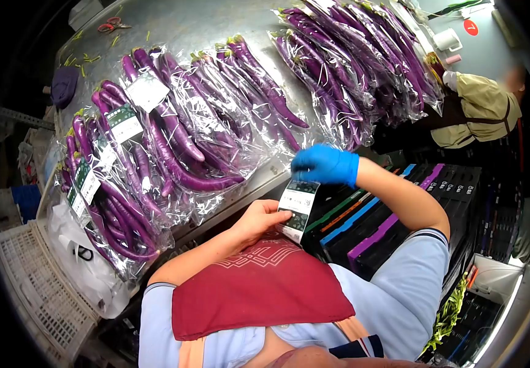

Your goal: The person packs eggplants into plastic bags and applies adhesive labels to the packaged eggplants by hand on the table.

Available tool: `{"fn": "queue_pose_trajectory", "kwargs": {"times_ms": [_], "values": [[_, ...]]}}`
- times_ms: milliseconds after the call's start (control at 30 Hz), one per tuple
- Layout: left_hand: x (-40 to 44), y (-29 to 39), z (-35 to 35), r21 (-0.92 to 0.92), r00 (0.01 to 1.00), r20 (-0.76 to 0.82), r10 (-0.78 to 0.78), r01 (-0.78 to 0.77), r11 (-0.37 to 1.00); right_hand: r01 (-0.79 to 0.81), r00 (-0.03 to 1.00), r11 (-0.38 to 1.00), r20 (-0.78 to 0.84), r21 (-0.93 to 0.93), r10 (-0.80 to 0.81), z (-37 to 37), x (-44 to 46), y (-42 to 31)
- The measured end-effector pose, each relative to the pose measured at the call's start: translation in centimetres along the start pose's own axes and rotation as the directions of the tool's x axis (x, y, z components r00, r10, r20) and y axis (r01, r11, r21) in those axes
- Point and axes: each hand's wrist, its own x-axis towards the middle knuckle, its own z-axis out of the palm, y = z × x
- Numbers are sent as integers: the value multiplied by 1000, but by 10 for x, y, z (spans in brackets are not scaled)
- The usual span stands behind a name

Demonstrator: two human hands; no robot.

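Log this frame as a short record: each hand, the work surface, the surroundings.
Left hand: bare, holding a printed label strip
Right hand: blue-gloved, at the strip's upper end; exact grip hidden
Surface: metal table
On it: bagged eggplants in two groups; red-handled scissors at far left
Right of strip: black crates with coloured bands
Far right: another person's pale sleeve

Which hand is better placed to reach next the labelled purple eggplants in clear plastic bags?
Probably left: the bare left hand is nearer those eggplants, though it pinches a green-and-white label strip. The blue-gloved right hand is farther, at the strip's top.
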Motion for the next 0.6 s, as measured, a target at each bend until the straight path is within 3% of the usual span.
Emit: {"fn": "queue_pose_trajectory", "kwargs": {"times_ms": [33, 67, 233, 333, 433, 533, 567, 600], "values": [[-1, 2, 1, 0, 999, -44, -12, 12, 1000, -7, 999, 996, 34, 87, 4, 4, -4, -18], [-4, 5, 2, 16, 998, -63, 5, -4, 1000, -25, 997, 998, 81, 56, 20, 7, -6, -33], [-6, 5, 3, 77, 990, -92, 104, -97, 992, 101, 983, 973, -128, -207, -129, 33, -14, -43], [-3, 0, 2, 118, 987, -66, 149, -141, 983, 26, 999, 978, -15, -206, -30, 34, -16, -45], [-6, 10, 9, 127, 988, -87, 128, -117, 985, 66, 989, 912, -95, -404, -114, 45, -19, -47], [-4, 12, 11, 81, 988, -94, 122, -115, 990, 22, 988, 971, -146, -240, -58, 41, -15, -45], [-3, 10, 10, 59, 988, -90, 128, -123, 991, -98, 983, 969, -175, -225, 58, 37, -11, -39], [-1, 9, 9, 34, 988, -103, 111, -108, 994, -73, 968, 986, -249, -149, 35, 32, -8, -25]]}}
